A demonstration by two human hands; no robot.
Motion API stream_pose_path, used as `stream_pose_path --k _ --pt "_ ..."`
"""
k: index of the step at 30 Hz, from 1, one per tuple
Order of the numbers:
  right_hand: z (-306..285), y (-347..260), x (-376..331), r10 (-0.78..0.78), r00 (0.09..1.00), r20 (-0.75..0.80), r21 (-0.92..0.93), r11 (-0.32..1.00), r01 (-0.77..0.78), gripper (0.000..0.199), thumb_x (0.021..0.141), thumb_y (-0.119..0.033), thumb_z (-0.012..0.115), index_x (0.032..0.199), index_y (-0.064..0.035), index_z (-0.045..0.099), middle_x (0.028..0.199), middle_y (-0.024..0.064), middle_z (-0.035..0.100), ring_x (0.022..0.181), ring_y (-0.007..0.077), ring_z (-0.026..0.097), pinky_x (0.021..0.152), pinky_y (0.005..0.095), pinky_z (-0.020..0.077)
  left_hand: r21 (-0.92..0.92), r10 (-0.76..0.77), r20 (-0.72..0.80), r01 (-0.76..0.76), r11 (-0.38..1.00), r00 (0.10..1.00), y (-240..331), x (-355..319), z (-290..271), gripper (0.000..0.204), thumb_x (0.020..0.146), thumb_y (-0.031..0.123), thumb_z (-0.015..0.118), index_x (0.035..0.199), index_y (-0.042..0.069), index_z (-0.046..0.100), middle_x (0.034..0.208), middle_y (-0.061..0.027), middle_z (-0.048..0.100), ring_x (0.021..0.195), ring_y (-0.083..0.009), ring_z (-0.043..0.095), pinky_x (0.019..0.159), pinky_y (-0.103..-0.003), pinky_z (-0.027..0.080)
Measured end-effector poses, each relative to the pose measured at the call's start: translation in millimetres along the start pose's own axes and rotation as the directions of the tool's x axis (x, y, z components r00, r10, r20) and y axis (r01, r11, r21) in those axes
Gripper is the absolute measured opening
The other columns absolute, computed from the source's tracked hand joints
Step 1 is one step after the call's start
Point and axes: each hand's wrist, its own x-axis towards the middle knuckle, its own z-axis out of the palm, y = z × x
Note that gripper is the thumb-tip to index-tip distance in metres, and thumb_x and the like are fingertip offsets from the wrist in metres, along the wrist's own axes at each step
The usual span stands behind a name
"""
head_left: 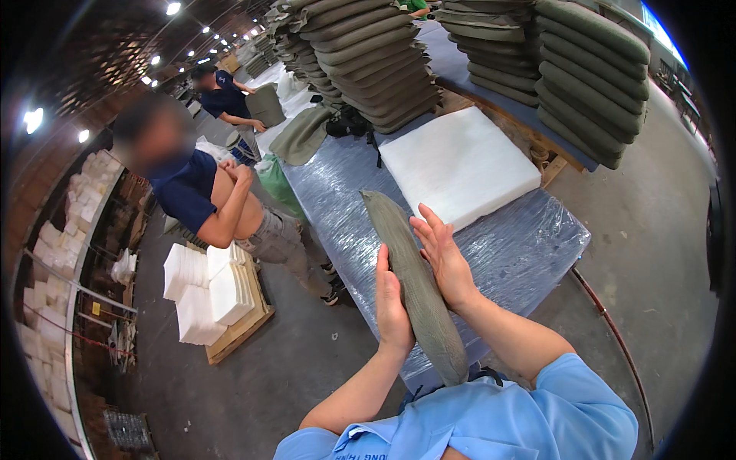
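Observation:
A grey-green fabric cushion (414, 284) stands on its narrow edge on the table, its near end close to my body. My left hand (393, 307) lies flat along the cushion's left face, fingers stretched toward the far end. On the opposite side is my right hand (445, 261), its palm facing the cushion and its fingers spread, the tips a little off the fabric. Neither hand wraps its fingers round the cushion. A white foam block (460, 165) lies flat on the table beyond my right hand.
Plastic film covers the blue table (529, 253). Tall stacks of grey-green cushions (368, 61) and more cushions (590, 77) stand at the back. A co-worker (215, 192) stands at left, another person (226, 100) farther off. White foam pieces (211, 287) sit on a pallet. A hose (613, 330) runs at right.

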Motion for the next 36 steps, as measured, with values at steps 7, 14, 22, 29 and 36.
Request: stream_pose_path --k 7,14,22,29,36 --pt "0.2 21.7 7.9 -0.042 0.998 0.056 -0.023 0.999 0.044 0.089 0.109 -0.072 0.028 0.168 -0.0055 0.028 0.171 0.0222 0.029 0.160 0.0328 0.026 0.130 0.0442 0.0203 0.023 -0.115 -0.024 0.116 0.993 0.993 -7.8 28.4 -9.7 0.079 0.111 0.040 0.050 0.173 0.010 0.012 0.176 -0.0135 0.019 0.159 -0.0256 0.026 0.127 -0.037 0.026" --pt "14.3 17.7 14.8 -0.064 0.997 -0.035 -0.146 0.988 0.058 0.078 0.113 -0.064 0.029 0.162 -0.0046 0.041 0.166 0.0202 0.039 0.156 0.0310 0.034 0.129 0.0418 0.0237 -0.013 -0.262 0.023 0.262 0.965 0.965 25.1 31.6 -9.7 0.085 0.105 0.039 0.056 0.173 0.013 0.012 0.173 -0.0149 0.027 0.154 -0.0267 0.036 0.123 -0.038 0.033" --pt "10.4 38.4 35.5 -0.056 0.995 -0.084 -0.161 0.986 0.042 0.080 0.113 -0.064 0.023 0.164 -0.0039 0.037 0.167 0.0214 0.037 0.157 0.0312 0.033 0.129 0.0422 0.0246 -0.024 -0.303 0.014 0.304 0.952 0.953 20.6 56.5 -25.1 0.087 0.098 0.026 0.059 0.172 0.011 0.016 0.164 -0.0187 0.039 0.142 -0.0282 0.050 0.114 -0.039 0.043" --pt "0.6 30.1 32.6 -0.002 0.996 -0.088 -0.092 0.996 -0.006 0.083 0.112 -0.067 0.020 0.165 -0.0038 0.034 0.167 0.0223 0.037 0.156 0.0320 0.035 0.129 0.0435 0.0256 -0.054 -0.227 -0.005 0.226 0.973 0.974 15.4 54.2 -17.3 0.071 0.102 0.019 0.043 0.169 0.006 0.025 0.168 -0.0167 0.035 0.150 -0.0267 0.042 0.121 -0.038 0.037" --pt "-14.5 33.0 -16.7 -0.066 0.998 -0.010 -0.186 0.981 0.063 0.083 0.112 -0.066 0.019 0.165 -0.0031 0.032 0.167 0.0209 0.036 0.156 0.0311 0.034 0.129 0.0439 0.0251 -0.012 -0.220 -0.005 0.220 0.975 0.975 -1.5 11.3 -1.6 0.062 0.113 0.025 0.033 0.169 0.002 0.022 0.171 -0.0140 0.030 0.156 -0.0251 0.033 0.127 -0.039 0.029"
